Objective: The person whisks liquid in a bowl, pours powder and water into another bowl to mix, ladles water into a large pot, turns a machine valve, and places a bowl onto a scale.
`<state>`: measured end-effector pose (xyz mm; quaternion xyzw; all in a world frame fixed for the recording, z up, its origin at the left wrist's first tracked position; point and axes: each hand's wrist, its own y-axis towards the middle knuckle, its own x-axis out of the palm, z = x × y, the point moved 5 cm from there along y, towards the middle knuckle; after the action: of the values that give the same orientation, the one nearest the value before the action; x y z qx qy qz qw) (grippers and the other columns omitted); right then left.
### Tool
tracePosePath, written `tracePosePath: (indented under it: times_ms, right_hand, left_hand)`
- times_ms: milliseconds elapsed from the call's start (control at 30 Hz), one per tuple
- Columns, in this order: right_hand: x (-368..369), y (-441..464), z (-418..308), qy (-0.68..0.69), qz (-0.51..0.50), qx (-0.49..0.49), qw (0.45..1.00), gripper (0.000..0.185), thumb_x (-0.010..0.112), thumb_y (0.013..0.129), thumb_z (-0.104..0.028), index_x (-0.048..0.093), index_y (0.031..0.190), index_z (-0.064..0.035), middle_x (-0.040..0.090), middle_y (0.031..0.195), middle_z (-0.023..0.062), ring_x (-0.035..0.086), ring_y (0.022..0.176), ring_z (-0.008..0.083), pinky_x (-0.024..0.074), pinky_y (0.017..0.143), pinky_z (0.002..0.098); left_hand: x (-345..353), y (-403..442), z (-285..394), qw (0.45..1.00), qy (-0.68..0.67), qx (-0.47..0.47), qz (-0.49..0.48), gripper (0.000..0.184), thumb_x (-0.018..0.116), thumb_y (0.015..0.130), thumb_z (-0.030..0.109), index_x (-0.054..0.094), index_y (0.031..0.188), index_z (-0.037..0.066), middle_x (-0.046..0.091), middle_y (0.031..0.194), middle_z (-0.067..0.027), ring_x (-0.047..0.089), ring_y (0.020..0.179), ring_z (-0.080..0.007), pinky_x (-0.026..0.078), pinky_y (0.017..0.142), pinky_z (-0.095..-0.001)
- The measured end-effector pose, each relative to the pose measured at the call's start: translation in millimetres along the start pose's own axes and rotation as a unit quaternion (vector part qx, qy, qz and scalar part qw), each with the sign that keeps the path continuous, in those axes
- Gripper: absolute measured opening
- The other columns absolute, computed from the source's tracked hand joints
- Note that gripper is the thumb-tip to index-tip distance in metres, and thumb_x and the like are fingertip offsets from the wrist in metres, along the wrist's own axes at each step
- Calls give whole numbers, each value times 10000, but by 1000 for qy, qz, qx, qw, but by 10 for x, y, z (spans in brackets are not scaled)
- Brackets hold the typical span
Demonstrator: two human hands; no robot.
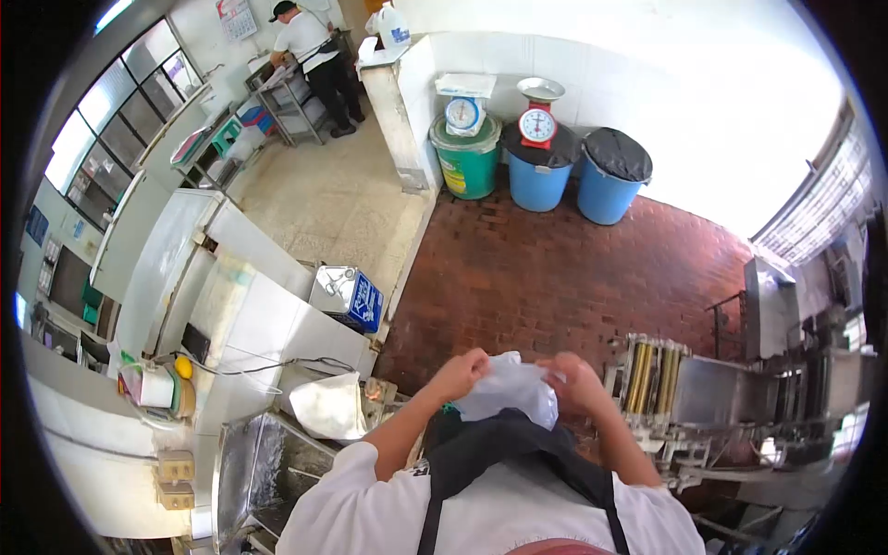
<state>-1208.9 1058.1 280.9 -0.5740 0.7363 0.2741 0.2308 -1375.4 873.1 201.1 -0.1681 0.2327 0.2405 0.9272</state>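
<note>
A thin whitish plastic bag (509, 388) hangs in front of my chest, between my two hands. My left hand (462, 374) is closed, with its fingers pinching the bag's upper left edge. On the other side my right hand (575, 381) has its fingers bent around the bag's upper right edge. The bag looks limp, and I cannot tell whether anything is in it. Just below it is the black apron (509, 439) over my white shirt.
Along the far wall stand a green bucket (467, 166) and two blue buckets (539, 185), with two scales on top. A roller machine (657, 379) is at my right. To my left are a metal trough (268, 472) and a blue can (350, 298). Another person (314, 55) works at the back.
</note>
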Motion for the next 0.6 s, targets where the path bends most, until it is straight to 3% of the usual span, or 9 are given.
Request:
tracePosePath:
  times_ms: [133, 167, 200, 267, 367, 467, 500, 600]
  right_hand:
    - [-615, 1370, 288, -29, 29, -130, 991, 268, 710, 790, -92, 675, 1055, -80, 620, 1037, 132, 584, 980, 329, 483, 869, 401]
    - [-758, 1677, 399, -35, 49, -146, 987, 272, 706, 792, -84, 669, 1062, -77, 613, 1063, 132, 579, 997, 328, 479, 881, 402]
    - [-885, 1983, 551, -29, 49, -128, 990, 270, 702, 799, -80, 666, 1067, -73, 613, 1061, 128, 576, 1009, 329, 482, 879, 406]
    - [-1119, 2505, 914, -16, 51, -85, 995, 266, 693, 812, -72, 660, 1076, -66, 612, 1057, 118, 569, 1031, 330, 488, 876, 414]
    - [-1266, 2990, 1789, -27, -3, 28, 999, 260, 656, 854, -117, 653, 1110, -70, 622, 1071, 135, 585, 1027, 323, 488, 873, 406]
    - [-1264, 3219, 2871, -90, -60, 107, 988, 272, 645, 863, -150, 654, 1121, -67, 637, 1079, 151, 602, 1010, 331, 492, 853, 408]
    - [-1337, 3251, 3196, -119, -83, 121, 982, 279, 645, 862, -162, 655, 1124, -65, 642, 1079, 157, 609, 1000, 335, 494, 843, 409]
    - [-1731, 3265, 3831, 30, -23, 261, 965, 301, 668, 842, -196, 664, 1111, -61, 661, 1050, 166, 632, 940, 351, 503, 816, 412]
  left_hand:
    - [-801, 848, -197, 979, 36, -66, 191, 340, 675, 852, 344, 573, 997, 54, 658, 958, -181, 633, 929, -364, 487, 793, -433]
    - [-997, 1062, -258, 972, 47, -43, 228, 371, 698, 832, 357, 568, 987, 47, 642, 949, -184, 621, 924, -366, 483, 800, -427]
    - [-1170, 1271, -333, 963, 58, -22, 262, 403, 721, 813, 371, 562, 978, 39, 626, 939, -188, 609, 919, -369, 478, 808, -421]
    - [-1521, 1773, -344, 956, 64, -105, 267, 368, 739, 776, 275, 545, 958, 21, 588, 937, -203, 578, 926, -373, 464, 826, -401]
    - [-1895, 2813, -603, 944, 116, -130, 282, 279, 671, 731, 105, 527, 948, 3, 579, 956, -223, 568, 941, -377, 454, 837, -392]
    - [-2117, 4062, -613, 952, 87, 1, 294, 315, 545, 675, -24, 535, 990, -12, 578, 1000, -220, 562, 995, -368, 450, 874, -374]
    - [-2181, 4454, -228, 942, 58, 117, 310, 369, 467, 666, -73, 564, 1014, 1, 599, 1003, -209, 577, 981, -370, 460, 887, -364]
    - [-2255, 5726, 178, 973, 4, 130, 188, 344, 451, 699, -70, 600, 990, 37, 652, 881, -151, 636, 842, -295, 494, 807, -344]
